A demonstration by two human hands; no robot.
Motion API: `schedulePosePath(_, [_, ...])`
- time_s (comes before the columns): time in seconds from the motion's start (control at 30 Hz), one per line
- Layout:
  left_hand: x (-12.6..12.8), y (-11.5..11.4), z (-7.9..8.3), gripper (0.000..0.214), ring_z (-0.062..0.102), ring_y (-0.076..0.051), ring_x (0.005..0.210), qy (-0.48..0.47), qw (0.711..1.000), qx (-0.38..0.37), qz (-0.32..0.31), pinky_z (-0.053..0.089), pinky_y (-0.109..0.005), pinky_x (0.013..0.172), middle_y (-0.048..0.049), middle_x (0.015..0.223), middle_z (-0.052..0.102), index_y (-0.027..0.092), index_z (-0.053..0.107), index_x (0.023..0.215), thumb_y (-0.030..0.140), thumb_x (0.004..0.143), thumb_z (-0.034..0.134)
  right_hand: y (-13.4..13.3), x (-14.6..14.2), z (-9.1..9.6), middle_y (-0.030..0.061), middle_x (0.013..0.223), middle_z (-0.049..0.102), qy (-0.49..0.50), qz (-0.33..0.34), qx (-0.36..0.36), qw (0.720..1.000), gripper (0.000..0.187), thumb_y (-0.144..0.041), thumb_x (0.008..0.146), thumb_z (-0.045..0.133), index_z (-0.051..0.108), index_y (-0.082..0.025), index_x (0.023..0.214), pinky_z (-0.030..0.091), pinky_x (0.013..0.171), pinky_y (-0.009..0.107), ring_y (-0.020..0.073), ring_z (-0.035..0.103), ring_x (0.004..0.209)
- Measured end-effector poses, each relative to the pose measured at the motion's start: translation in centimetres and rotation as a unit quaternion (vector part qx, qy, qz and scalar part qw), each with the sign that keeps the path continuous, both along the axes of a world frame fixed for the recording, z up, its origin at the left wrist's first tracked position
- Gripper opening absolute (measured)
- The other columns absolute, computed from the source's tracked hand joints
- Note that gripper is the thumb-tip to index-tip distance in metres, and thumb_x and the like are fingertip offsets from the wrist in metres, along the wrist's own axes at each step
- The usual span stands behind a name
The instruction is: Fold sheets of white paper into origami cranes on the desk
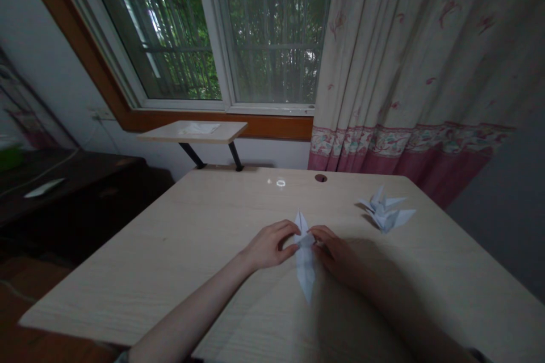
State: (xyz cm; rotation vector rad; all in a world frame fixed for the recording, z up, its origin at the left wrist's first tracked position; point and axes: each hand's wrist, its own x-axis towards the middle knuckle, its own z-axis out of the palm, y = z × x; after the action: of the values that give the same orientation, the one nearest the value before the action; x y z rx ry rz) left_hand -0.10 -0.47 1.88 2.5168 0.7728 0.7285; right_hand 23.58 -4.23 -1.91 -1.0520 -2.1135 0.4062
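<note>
A folded white paper (305,267), long and diamond-shaped with pointed ends, lies on the wooden desk (179,249) in front of me. Its far tip shows a slit down the middle. My left hand (272,244) pinches the paper's left edge near its middle, thumb and fingers curled in. On the opposite edge, my right hand (336,252) grips the same paper with bent fingers, partly in shadow. Farther off to the right rest folded white paper cranes (385,212), overlapping so that I cannot tell them fully apart.
A small raised shelf (230,131) with white paper (200,128) on it stands at the desk's back left. Near the back edge are a white ring-shaped spot (280,183) and a round cable hole (321,178). Behind hang a window (272,34) and a curtain (383,68).
</note>
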Motion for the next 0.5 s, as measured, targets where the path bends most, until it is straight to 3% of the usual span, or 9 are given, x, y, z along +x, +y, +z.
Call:
schedulePosePath(0.17, [-0.07,-0.12,0.09,0.032,0.062,-0.021,0.101,-0.014,0.999,-0.024,0.025,0.051,-0.034,0.090,-0.0064,0.115,0.062,0.021,0.053,0.120,0.024,0.089,0.058,0.15,-0.08,0.00,0.0087,0.118,0.064,0.025,-0.005,-0.018,1.000,0.040,-0.016,0.089,0.049,0.053,-0.031,0.125,0.054,0.093,0.045,0.0270,0.062,0.108])
schedulePosePath(0.4, [-0.02,-0.14,-0.37,0.048,0.062,-0.019,0.097,-0.048,0.996,-0.058,0.039,0.052,-0.034,0.087,-0.0082,0.124,0.055,0.022,0.041,0.129,0.023,0.085,0.061,0.37,-0.52,-0.18,0.0116,0.131,0.054,0.066,-0.010,-0.046,0.997,0.044,-0.018,0.088,0.049,0.046,-0.023,0.132,0.045,0.104,0.048,0.0261,0.052,0.122])
schedulePosePath(0.5, [0.07,-0.24,-0.48,0.052,0.063,-0.018,0.088,-0.054,0.994,-0.081,0.051,0.054,-0.032,0.079,-0.0088,0.125,0.054,0.023,0.039,0.130,0.022,0.083,0.062,0.33,-0.72,0.00,0.0133,0.133,0.052,0.070,-0.029,-0.055,0.996,0.048,-0.018,0.087,0.051,0.045,-0.022,0.134,0.046,0.102,0.048,0.0251,0.056,0.115])
